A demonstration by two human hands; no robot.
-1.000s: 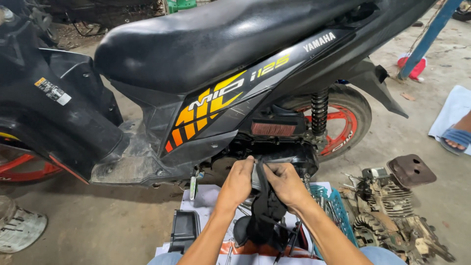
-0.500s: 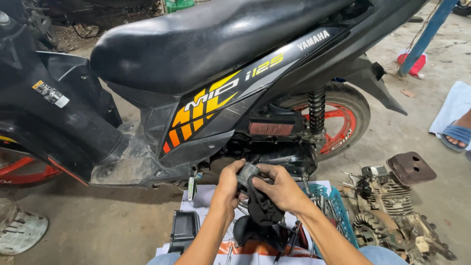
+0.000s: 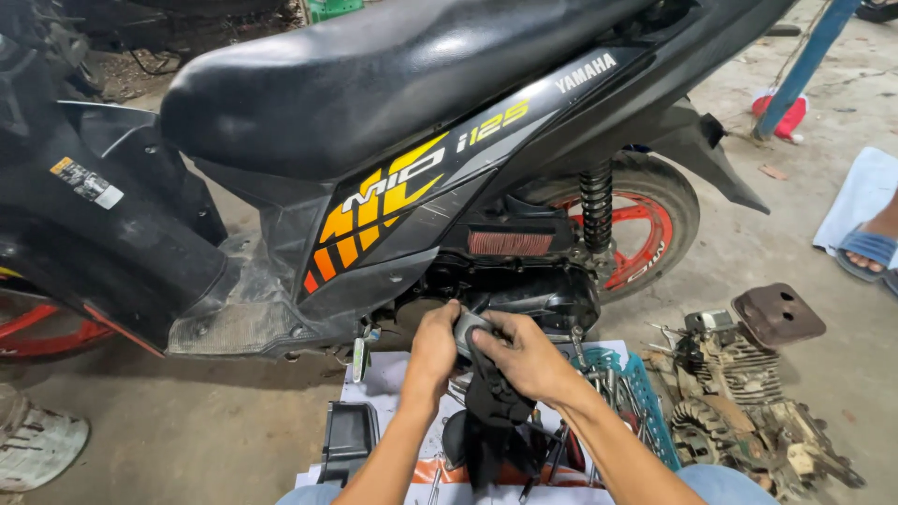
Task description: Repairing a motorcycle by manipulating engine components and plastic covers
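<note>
Hands low in the middle, both pressed together under the black scooter [image 3: 393, 122]. Left hand [image 3: 436, 346] with fingers curled tight around a small grey part [image 3: 470, 326], half hidden by both hands, too covered to tell what kind. Right hand [image 3: 524, 353] clamped on the same grey part and on a black rag [image 3: 494, 411] hanging down from it. Grey part just below the dark engine case [image 3: 533, 290], touching or only close, hard to tell. Rag end lost among tools [image 3: 599, 393] on a blue tray [image 3: 645, 402], all jumbled and hard to pick apart. White sheet [image 3: 383, 383] on the floor under the arms, mostly covered. Black box [image 3: 348, 438] at the sheet's left edge. Rusty engine pieces [image 3: 739, 411] on the floor at the right, partly cut off at the bottom. Red back wheel [image 3: 645, 224] half behind the body. Somebody's foot in a blue sandal [image 3: 870, 248] at the right edge, cut off. Grey shoe [image 3: 37, 449] in the bottom left corner, cut off too.
</note>
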